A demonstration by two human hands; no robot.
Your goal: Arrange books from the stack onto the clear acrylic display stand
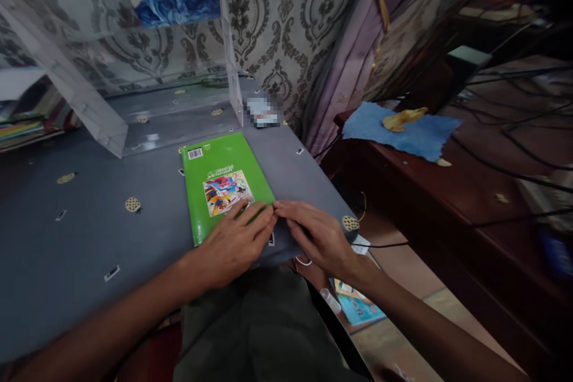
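Note:
A green comic book (228, 158) lies on the grey patterned tablecloth (152, 239), with its barcode and a colourful picture panel face up. The lettering on it is upside down to me. My left hand (237, 236) rests across the book's near right part, its fingers lying over the cover and touching the corner. At that same corner, my right hand (316, 230) has its fingers together, with the tips on the book's edge beside my left fingertips. The right thumb sits lower, near the table edge; what lies under the fingertips is hidden.
A clear acrylic stand (105, 128) rises behind the book. A small blurred packet (262, 112) lies near the wall. Books (27, 107) are stacked at far left. To the right, a dark wooden desk (403, 173) holds a blue cloth (371, 125) and cables. Another book (358, 304) lies on the floor.

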